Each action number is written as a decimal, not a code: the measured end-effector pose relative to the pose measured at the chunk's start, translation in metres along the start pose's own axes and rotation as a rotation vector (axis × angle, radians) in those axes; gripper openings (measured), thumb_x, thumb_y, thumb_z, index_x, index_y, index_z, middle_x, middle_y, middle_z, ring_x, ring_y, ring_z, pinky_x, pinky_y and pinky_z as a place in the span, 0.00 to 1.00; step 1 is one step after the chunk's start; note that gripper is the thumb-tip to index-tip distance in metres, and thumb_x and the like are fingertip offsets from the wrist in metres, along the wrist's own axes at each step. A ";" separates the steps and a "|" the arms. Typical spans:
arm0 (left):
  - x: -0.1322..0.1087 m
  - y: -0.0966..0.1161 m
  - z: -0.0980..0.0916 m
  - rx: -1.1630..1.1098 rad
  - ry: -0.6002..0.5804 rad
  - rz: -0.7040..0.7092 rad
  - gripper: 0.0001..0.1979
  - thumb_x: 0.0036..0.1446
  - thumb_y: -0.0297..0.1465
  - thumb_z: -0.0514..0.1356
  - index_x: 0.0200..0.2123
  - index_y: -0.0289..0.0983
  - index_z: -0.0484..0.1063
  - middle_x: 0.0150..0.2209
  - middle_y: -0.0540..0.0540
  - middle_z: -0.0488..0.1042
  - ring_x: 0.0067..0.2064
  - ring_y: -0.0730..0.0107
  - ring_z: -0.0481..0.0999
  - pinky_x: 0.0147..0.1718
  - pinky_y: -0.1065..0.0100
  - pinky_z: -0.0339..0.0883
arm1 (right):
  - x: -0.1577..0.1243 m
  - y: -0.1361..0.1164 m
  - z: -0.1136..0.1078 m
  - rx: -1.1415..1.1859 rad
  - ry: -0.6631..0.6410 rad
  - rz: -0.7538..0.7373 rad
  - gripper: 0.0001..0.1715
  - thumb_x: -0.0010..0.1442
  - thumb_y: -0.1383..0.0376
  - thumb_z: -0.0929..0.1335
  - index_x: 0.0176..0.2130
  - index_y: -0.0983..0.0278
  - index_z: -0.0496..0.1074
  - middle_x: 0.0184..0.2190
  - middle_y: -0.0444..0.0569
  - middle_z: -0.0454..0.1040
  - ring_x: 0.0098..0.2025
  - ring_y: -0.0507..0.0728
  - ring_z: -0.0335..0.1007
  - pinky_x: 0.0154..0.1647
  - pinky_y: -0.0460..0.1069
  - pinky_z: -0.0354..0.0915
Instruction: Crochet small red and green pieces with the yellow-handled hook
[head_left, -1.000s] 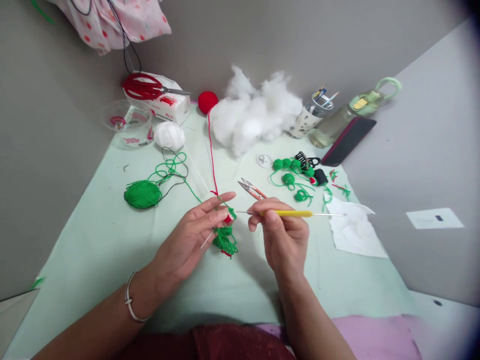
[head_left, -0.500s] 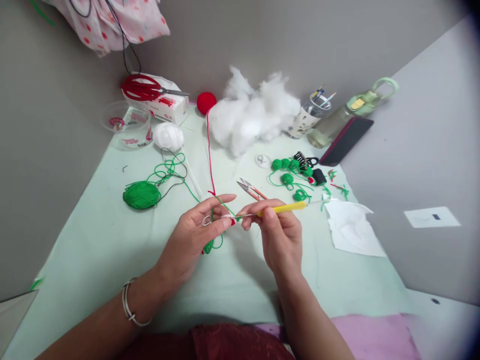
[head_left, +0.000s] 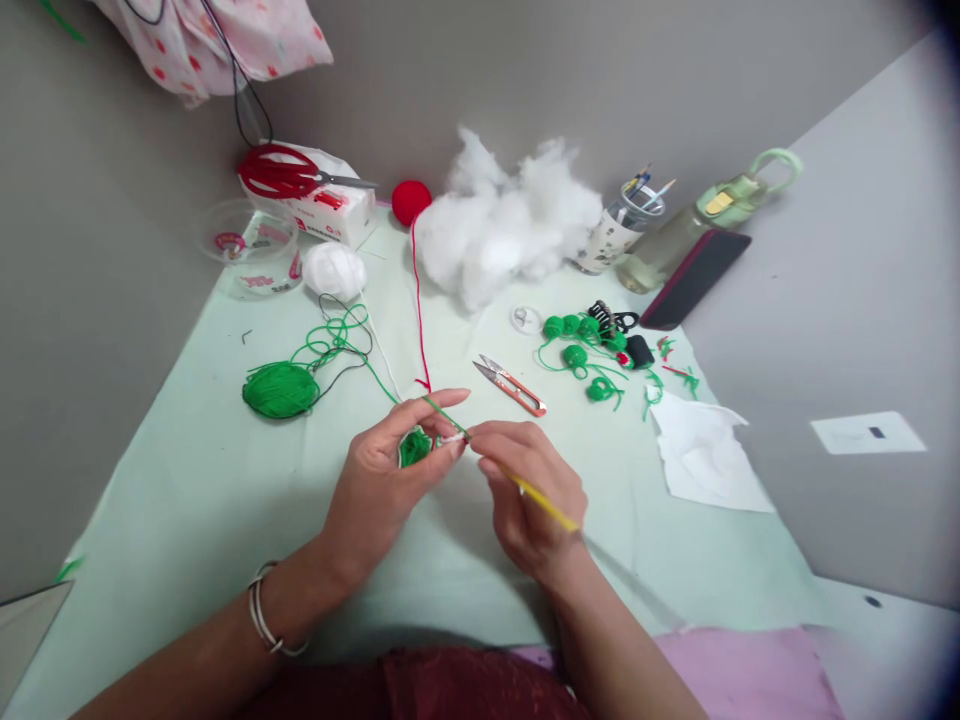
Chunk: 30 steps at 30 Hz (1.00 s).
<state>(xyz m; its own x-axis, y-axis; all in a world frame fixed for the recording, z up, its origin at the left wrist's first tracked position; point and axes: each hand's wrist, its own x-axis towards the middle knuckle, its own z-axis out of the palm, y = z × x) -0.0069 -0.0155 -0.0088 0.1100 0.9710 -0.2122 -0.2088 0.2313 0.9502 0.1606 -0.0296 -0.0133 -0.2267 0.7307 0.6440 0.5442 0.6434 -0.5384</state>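
Observation:
My left hand (head_left: 390, 470) pinches a small green crochet piece (head_left: 414, 446) between thumb and fingers, with green yarn running over the index finger to a green yarn ball (head_left: 280, 389). My right hand (head_left: 525, 485) is closed on a yellow-handled crochet hook (head_left: 541, 504), whose tip points into the piece where the two hands meet. A red thread (head_left: 417, 300) runs from a red yarn ball (head_left: 412, 201) down to the work.
Orange thread snips (head_left: 512, 386) lie just beyond my hands. Farther back are white stuffing (head_left: 510, 225), small green crochet balls (head_left: 581, 345), red scissors (head_left: 289, 176) on a tissue pack, a pen cup (head_left: 616, 234), a bottle (head_left: 697, 225), a phone (head_left: 696, 282) and white paper (head_left: 705, 457).
The right hand swung the hook from pointing sideways to a slant, handle now toward me, and closed in on the left hand. The green piece rose into the left fingers.

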 end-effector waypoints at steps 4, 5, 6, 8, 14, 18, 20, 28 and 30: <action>0.002 0.005 0.001 -0.302 -0.148 -0.314 0.26 0.58 0.36 0.72 0.60 0.48 0.79 0.34 0.51 0.76 0.37 0.71 0.72 0.40 0.70 0.65 | -0.001 0.000 -0.001 -0.074 0.018 -0.023 0.21 0.70 0.72 0.68 0.57 0.54 0.78 0.45 0.51 0.81 0.45 0.58 0.79 0.43 0.52 0.77; 0.003 0.007 0.000 -0.366 -0.176 -0.379 0.26 0.58 0.37 0.72 0.61 0.46 0.78 0.35 0.50 0.77 0.38 0.70 0.73 0.40 0.70 0.65 | 0.001 0.000 -0.001 0.008 0.058 0.031 0.19 0.71 0.72 0.67 0.56 0.55 0.79 0.44 0.51 0.81 0.45 0.58 0.79 0.42 0.53 0.77; 0.004 0.008 0.000 -0.409 -0.184 -0.412 0.26 0.59 0.37 0.72 0.60 0.44 0.79 0.35 0.49 0.77 0.39 0.69 0.74 0.40 0.70 0.66 | 0.003 -0.001 -0.002 0.119 0.110 0.104 0.17 0.72 0.71 0.67 0.53 0.56 0.80 0.41 0.50 0.81 0.42 0.58 0.79 0.41 0.53 0.77; 0.006 0.010 -0.002 -0.426 -0.155 -0.393 0.23 0.59 0.36 0.71 0.58 0.44 0.80 0.35 0.48 0.78 0.40 0.69 0.75 0.41 0.71 0.65 | 0.010 -0.001 -0.002 0.358 0.198 0.264 0.15 0.73 0.69 0.65 0.48 0.57 0.81 0.34 0.48 0.80 0.36 0.56 0.78 0.38 0.53 0.75; 0.003 0.007 -0.001 -0.192 -0.105 -0.180 0.18 0.58 0.34 0.72 0.52 0.50 0.84 0.36 0.53 0.75 0.41 0.72 0.72 0.43 0.72 0.63 | 0.016 -0.002 0.002 0.482 0.113 0.391 0.11 0.72 0.66 0.68 0.43 0.58 0.82 0.36 0.48 0.82 0.33 0.54 0.75 0.34 0.52 0.73; 0.002 0.005 0.002 -0.232 -0.087 -0.181 0.21 0.58 0.33 0.73 0.55 0.47 0.82 0.37 0.52 0.77 0.43 0.69 0.74 0.47 0.69 0.64 | 0.005 -0.004 0.006 0.242 0.078 0.250 0.15 0.70 0.70 0.69 0.50 0.55 0.82 0.41 0.49 0.82 0.40 0.56 0.79 0.39 0.53 0.77; 0.004 0.006 0.002 -0.352 -0.155 -0.297 0.24 0.57 0.34 0.73 0.57 0.44 0.80 0.35 0.50 0.79 0.40 0.68 0.75 0.45 0.68 0.66 | 0.003 -0.004 0.005 0.123 0.067 0.153 0.18 0.69 0.71 0.70 0.54 0.53 0.81 0.45 0.51 0.82 0.44 0.58 0.80 0.41 0.54 0.77; 0.006 0.007 -0.002 -0.277 -0.103 -0.272 0.16 0.58 0.35 0.72 0.50 0.48 0.84 0.34 0.51 0.75 0.37 0.71 0.72 0.39 0.70 0.63 | 0.016 0.000 -0.001 0.537 0.146 0.388 0.11 0.72 0.63 0.69 0.42 0.57 0.83 0.33 0.47 0.81 0.34 0.57 0.76 0.37 0.54 0.73; 0.005 0.005 -0.002 -0.170 -0.091 -0.178 0.16 0.58 0.34 0.73 0.50 0.49 0.85 0.36 0.52 0.76 0.40 0.70 0.72 0.42 0.69 0.63 | 0.016 0.000 0.001 0.538 0.101 0.396 0.10 0.71 0.63 0.70 0.43 0.57 0.83 0.36 0.48 0.83 0.37 0.57 0.77 0.39 0.54 0.74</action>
<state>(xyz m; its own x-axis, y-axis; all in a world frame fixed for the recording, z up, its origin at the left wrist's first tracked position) -0.0093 -0.0097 -0.0055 0.2447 0.9066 -0.3437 -0.3380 0.4120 0.8462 0.1560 -0.0176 -0.0036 -0.0017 0.9268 0.3757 0.0869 0.3744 -0.9232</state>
